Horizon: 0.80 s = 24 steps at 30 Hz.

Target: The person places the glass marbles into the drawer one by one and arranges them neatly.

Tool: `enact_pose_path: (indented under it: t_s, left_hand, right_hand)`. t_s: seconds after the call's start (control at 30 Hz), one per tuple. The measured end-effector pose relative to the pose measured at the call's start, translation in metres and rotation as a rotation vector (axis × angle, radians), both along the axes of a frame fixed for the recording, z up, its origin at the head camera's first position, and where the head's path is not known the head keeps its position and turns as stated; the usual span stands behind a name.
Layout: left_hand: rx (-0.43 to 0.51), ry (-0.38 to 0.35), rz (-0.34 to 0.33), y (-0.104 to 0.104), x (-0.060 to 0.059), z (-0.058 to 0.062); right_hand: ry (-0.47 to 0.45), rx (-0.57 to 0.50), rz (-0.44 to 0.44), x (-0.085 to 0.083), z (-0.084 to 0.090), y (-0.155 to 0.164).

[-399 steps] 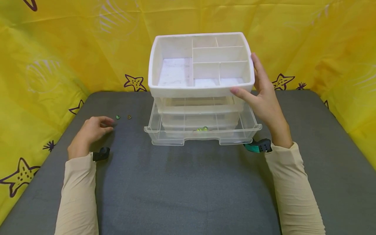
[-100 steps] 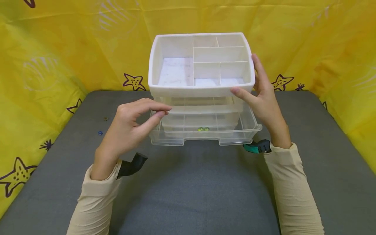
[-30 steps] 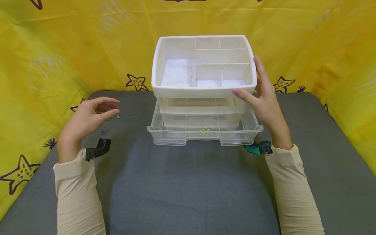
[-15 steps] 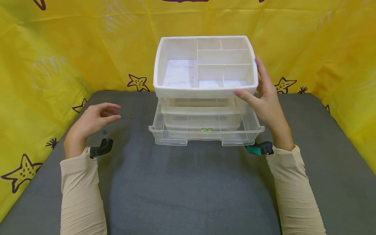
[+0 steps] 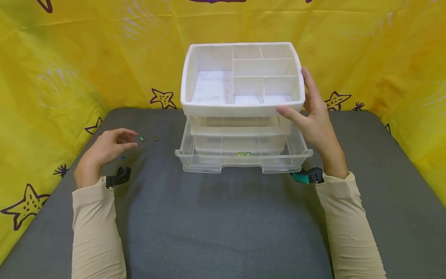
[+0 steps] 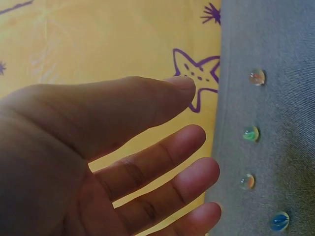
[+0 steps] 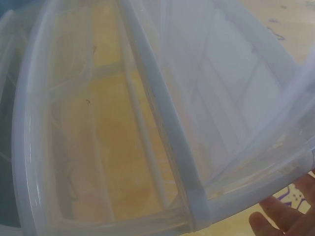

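Observation:
My left hand (image 5: 104,149) is beside several glass marbles on the grey table, fingers loosely bent and nothing between them. Just beyond its fingertips lie a green marble (image 5: 142,138) and an amber one (image 5: 155,138); a blue marble (image 5: 123,157) sits nearer the wrist. The left wrist view adds another clear-and-orange marble (image 6: 247,181) between the green and blue ones. My right hand (image 5: 315,116) grips the right side of a white plastic drawer organizer (image 5: 242,110), thumb in front. Its clear drawer (image 5: 203,162) is pulled out and holds two yellow-green marbles (image 5: 244,154).
Atop the organizer is a divided tray (image 5: 212,87) with several compartments. A yellow cloth (image 5: 104,50) with starfish drawings hangs behind and at the sides. Grey table surface (image 5: 216,221) stretches in front of the drawer.
Since about three seconds ago my left hand has gone from over the drawer left to the marbles. In the last half second it has drawn slightly back from the green marble. The right hand stays put.

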State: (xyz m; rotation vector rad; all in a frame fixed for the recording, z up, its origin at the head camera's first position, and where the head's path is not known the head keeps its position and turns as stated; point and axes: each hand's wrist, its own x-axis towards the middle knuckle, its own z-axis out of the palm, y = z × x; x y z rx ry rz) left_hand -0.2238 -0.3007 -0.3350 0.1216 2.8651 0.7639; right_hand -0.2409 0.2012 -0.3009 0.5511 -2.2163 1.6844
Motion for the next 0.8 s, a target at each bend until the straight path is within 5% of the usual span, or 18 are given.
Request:
enact_pose_path:
  t_s: [0.8]
  left_hand:
    - [-0.088,-0.089,0.032,-0.021,0.0,-0.016]
  right_hand:
    - [-0.003,0.039,-0.024,0.0,0.002,0.0]
